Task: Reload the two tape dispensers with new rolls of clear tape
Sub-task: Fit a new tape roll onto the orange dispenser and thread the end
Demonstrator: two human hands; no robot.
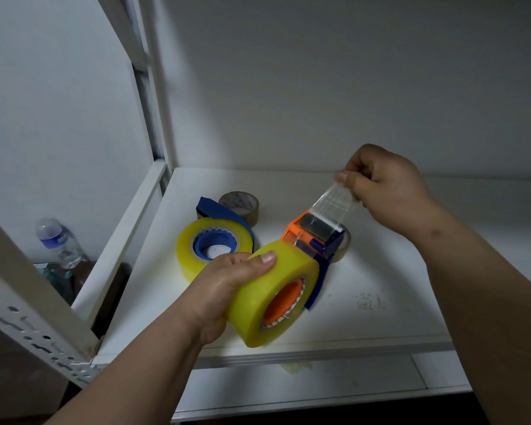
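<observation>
- Left hand [227, 282]: wrapping around a yellowish roll of clear tape [259, 305], thumb lying across its top, holding it lifted above the near part of the white shelf [380, 280].
- Orange-and-blue dispenser [314, 237]: carrying that roll on its orange hub, its cutter end pointing far and right.
- Right hand [383, 185]: closing thumb and fingers on the free end of a clear tape strip [331, 202], which is running taut from the dispenser's cutter end up to the pinch.
- Second dispenser [224, 214], blue: lying on the shelf to the left, a yellowish roll [193, 253] sitting on its blue hub.
- Brown tape roll [242, 204]: lying flat just behind the blue dispenser.
- Water bottle [59, 242]: standing low at far left, outside the shelf frame.
</observation>
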